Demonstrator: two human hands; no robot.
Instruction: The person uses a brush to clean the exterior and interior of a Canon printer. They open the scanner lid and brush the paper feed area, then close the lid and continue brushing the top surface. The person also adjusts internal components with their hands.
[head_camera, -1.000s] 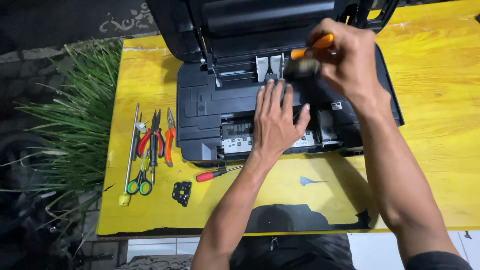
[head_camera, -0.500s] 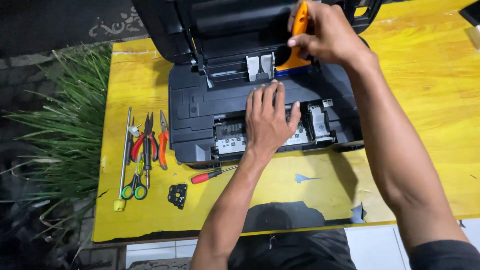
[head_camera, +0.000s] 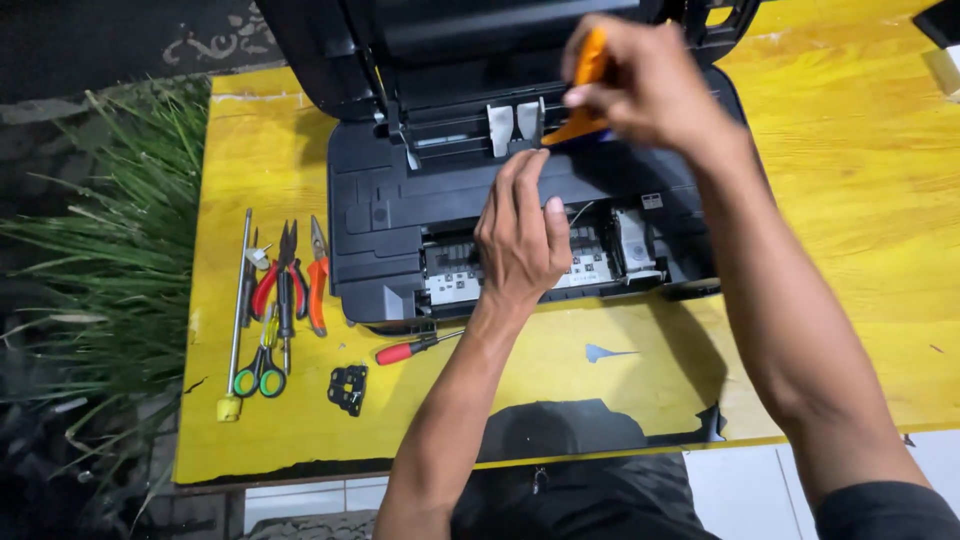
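I see one black printer (head_camera: 520, 200) lying open straight ahead of both hands, its long axis running left to right across the yellow worktop (head_camera: 850, 200). My left hand (head_camera: 520, 235) rests flat and released on the printer's middle, nearer me. My right hand (head_camera: 640, 85) is clenched on one orange-handled tool (head_camera: 585, 95), tilted down toward the rear rollers. Left of the printer lie two pliers (head_camera: 295, 275), one pair of scissors (head_camera: 262, 365) and one red screwdriver (head_camera: 410, 349).
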